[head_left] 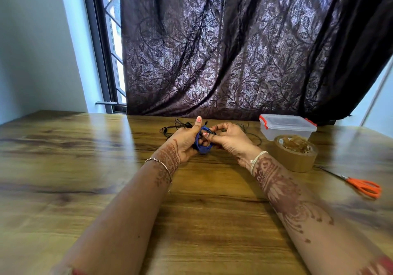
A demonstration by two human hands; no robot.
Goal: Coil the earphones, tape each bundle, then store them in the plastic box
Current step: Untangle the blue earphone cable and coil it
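Hands closed around blue earphones

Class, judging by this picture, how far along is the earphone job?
Early. Nothing looks finished: the plastic box is lidded. In hand: both hands, left hand and right hand, coil the blue earphones. Left: taping with the tape roll, black earphones, boxing.

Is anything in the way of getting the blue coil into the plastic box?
Yes. The box has its lid on, red clips at the corners. The tape roll sits just in front of it. Both hands hold the blue coil, untaped as far as shows.
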